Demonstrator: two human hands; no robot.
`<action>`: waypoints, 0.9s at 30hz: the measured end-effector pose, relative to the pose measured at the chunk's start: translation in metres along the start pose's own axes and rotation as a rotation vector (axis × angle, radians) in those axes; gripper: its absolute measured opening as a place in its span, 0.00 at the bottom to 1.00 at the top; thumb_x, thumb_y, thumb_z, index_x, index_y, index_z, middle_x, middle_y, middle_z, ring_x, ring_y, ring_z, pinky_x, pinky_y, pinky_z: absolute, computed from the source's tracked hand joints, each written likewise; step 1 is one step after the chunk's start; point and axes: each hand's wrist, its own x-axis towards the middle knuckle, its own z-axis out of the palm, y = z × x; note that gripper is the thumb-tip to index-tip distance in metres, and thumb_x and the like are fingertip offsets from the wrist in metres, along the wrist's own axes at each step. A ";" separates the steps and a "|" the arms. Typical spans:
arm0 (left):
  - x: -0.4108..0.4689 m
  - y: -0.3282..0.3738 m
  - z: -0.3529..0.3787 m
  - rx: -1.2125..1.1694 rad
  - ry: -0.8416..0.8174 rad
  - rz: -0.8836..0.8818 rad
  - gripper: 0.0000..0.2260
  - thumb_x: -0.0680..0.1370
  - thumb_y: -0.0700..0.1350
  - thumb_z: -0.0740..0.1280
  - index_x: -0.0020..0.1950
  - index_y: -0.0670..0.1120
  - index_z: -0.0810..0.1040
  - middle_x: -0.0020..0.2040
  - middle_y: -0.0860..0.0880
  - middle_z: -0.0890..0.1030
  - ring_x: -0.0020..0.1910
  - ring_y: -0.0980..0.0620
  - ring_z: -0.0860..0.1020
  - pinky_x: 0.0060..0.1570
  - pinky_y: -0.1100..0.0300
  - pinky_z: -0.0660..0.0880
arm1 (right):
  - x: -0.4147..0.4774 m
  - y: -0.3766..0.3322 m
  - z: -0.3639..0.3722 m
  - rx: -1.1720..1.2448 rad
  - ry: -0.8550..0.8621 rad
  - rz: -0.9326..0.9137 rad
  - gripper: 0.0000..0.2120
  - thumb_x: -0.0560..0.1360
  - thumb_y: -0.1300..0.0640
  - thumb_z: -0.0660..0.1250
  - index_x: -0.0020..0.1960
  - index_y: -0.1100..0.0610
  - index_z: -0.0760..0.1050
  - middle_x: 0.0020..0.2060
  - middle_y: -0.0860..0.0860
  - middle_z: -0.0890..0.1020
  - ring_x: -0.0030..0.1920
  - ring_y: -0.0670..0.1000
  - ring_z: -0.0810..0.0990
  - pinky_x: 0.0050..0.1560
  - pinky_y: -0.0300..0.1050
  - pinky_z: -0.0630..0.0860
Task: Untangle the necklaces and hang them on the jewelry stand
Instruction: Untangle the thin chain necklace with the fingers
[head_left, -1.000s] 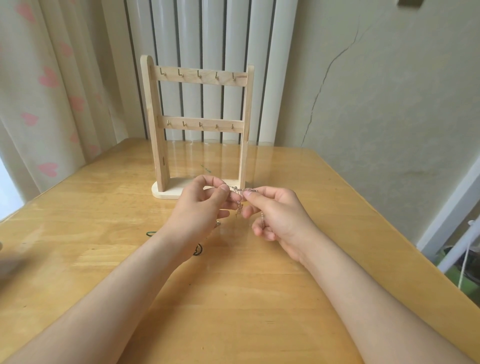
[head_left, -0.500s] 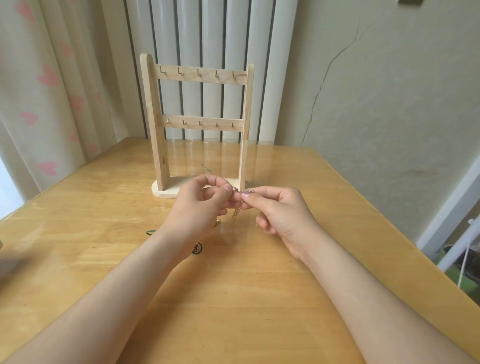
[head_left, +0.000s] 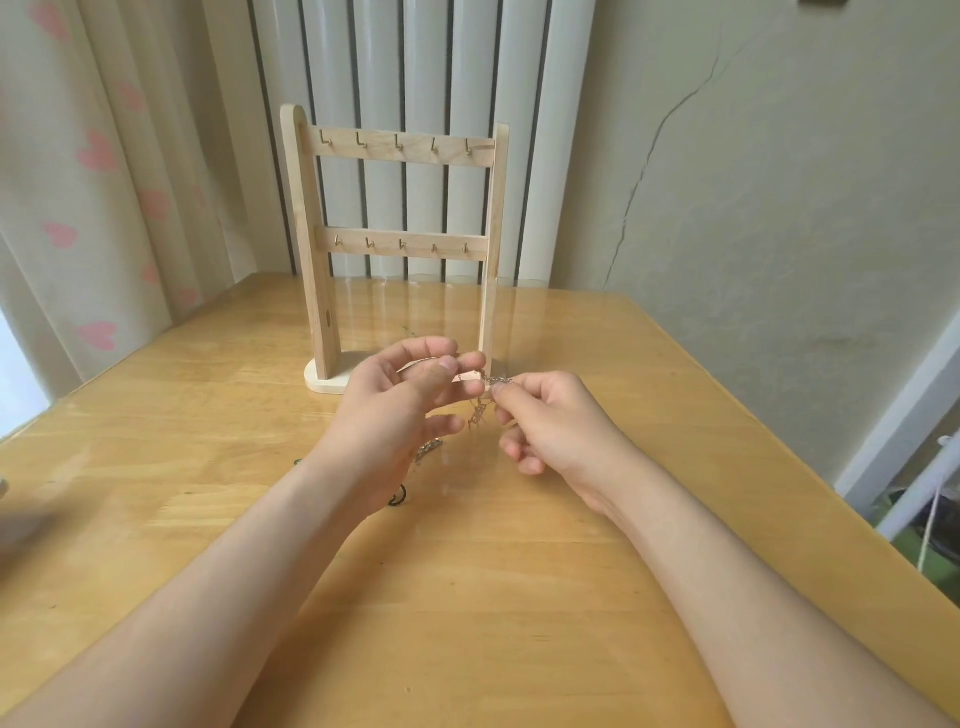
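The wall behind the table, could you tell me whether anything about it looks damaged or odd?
Yes. A long thin crack runs down the wall right of the jewelry stand, from near the top of the picture to about the table's edge, bending partway. Nothing else there looks damaged.

Worktop: a glossy honey-coloured wooden worktop with visible plank grain filled the lower half of the view, its sheen reflecting the pale bars behind it.
Radiator: a tall white column radiator stood upright against the far wall, dark gaps between its tubes.
Curtain: a sheer cream curtain printed with pink hearts hung at the left.
Wall: a pale greenish-beige plaster wall rose at the right, crossed by a long thin crack.
Light: soft daylight came in from the left edge.
Trim: a white frame slanted at the right edge.
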 end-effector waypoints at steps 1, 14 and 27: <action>-0.001 0.000 0.000 0.028 -0.006 0.010 0.07 0.86 0.37 0.65 0.63 0.43 0.77 0.57 0.46 0.88 0.50 0.49 0.86 0.38 0.58 0.80 | 0.000 -0.001 0.000 0.000 0.002 0.007 0.12 0.84 0.57 0.65 0.53 0.65 0.81 0.41 0.53 0.76 0.27 0.48 0.75 0.22 0.40 0.63; -0.001 -0.003 0.000 0.203 -0.065 0.112 0.14 0.84 0.29 0.59 0.62 0.43 0.79 0.62 0.51 0.87 0.53 0.41 0.88 0.57 0.49 0.83 | -0.006 -0.006 0.001 0.177 0.174 0.007 0.07 0.78 0.64 0.72 0.56 0.61 0.79 0.41 0.54 0.89 0.23 0.48 0.71 0.22 0.38 0.63; -0.002 -0.004 0.004 0.134 -0.096 0.138 0.11 0.84 0.29 0.62 0.59 0.41 0.80 0.62 0.48 0.86 0.44 0.47 0.83 0.58 0.42 0.84 | -0.004 -0.003 -0.001 -0.067 0.084 0.034 0.12 0.73 0.62 0.77 0.55 0.54 0.82 0.44 0.56 0.88 0.29 0.46 0.76 0.27 0.37 0.69</action>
